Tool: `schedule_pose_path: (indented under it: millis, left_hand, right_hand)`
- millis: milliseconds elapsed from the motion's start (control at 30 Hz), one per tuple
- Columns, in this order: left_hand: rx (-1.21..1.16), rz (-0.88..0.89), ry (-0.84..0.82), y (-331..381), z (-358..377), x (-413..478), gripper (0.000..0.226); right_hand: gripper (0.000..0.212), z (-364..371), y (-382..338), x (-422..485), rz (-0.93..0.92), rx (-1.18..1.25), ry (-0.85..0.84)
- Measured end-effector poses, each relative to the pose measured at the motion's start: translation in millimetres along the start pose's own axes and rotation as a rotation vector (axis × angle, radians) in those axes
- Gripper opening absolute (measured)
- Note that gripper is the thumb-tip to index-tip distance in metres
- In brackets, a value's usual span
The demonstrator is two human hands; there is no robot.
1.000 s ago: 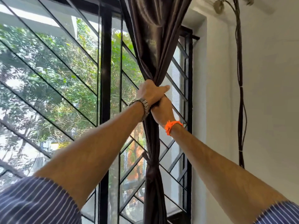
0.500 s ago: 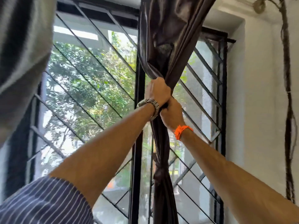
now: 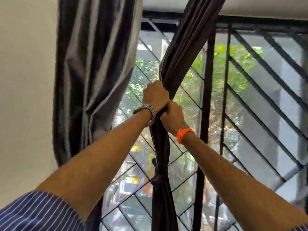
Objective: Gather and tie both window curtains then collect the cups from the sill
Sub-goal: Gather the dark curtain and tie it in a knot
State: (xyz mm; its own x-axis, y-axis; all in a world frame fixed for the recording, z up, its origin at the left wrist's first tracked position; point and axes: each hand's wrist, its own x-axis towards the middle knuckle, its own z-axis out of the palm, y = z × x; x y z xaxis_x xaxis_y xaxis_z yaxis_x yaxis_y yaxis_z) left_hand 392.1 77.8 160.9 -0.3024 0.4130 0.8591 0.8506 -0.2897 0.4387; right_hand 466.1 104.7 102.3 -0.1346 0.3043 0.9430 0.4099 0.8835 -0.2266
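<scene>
1. Nearest, at lower left, is a striped sleeve (image 3: 33, 212). Two bare forearms reach up and forward from the bottom corners.
2. The left hand (image 3: 155, 95), with a metal watch (image 3: 150, 112) at the wrist, is closed in a fist round the dark curtain (image 3: 181, 60). The right hand (image 3: 173, 116), with an orange band (image 3: 183, 133) at the wrist, grips the same bundle directly below it. The two hands touch, stacked just as they were half a second ago.
3. The dark curtain is gathered into a rope. It runs from the upper right down through both hands to the bottom centre. A knot (image 3: 155, 177) sits well below the hands. The curtain now slants more steeply toward the upper right than before.
4. The view has swung left. The grey curtain (image 3: 93, 72) was only a blur at the left edge. Now it hangs in full view left of the hands, with its folds pinched in at mid height. A white wall (image 3: 25, 80) lies beyond it. The cable on the right wall has gone from view.
5. Farthest is a black grille (image 3: 250, 89) of slanted bars over glass, with green trees outside. The forearms and the dark curtain hide the middle and lower window.
</scene>
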Motion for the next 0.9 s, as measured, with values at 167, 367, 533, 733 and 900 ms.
schedule_pose_path:
  millis: [167, 367, 533, 733, 900]
  left_hand:
    - [0.067, -0.056, 0.086, -68, -47, 16, 0.026]
    - [0.111, -0.071, 0.14, -128, -93, 34, 0.026]
    - [0.116, -0.091, 0.168, -172, -118, 49, 0.025]
    - [0.148, -0.069, 0.181, -201, -139, 53, 0.029]
    - [0.137, -0.084, 0.171, -203, -144, 54, 0.029]
  right_hand:
    - [0.023, 72, -39, 11, -0.06, 0.055, -0.058]
    - [0.025, 138, -84, 19, -0.095, 0.131, -0.058]
    - [0.029, 180, -109, 23, -0.097, 0.181, -0.092]
    - [0.025, 214, -124, 27, -0.081, 0.247, -0.151]
    - [0.023, 219, -126, 26, -0.093, 0.259, -0.156]
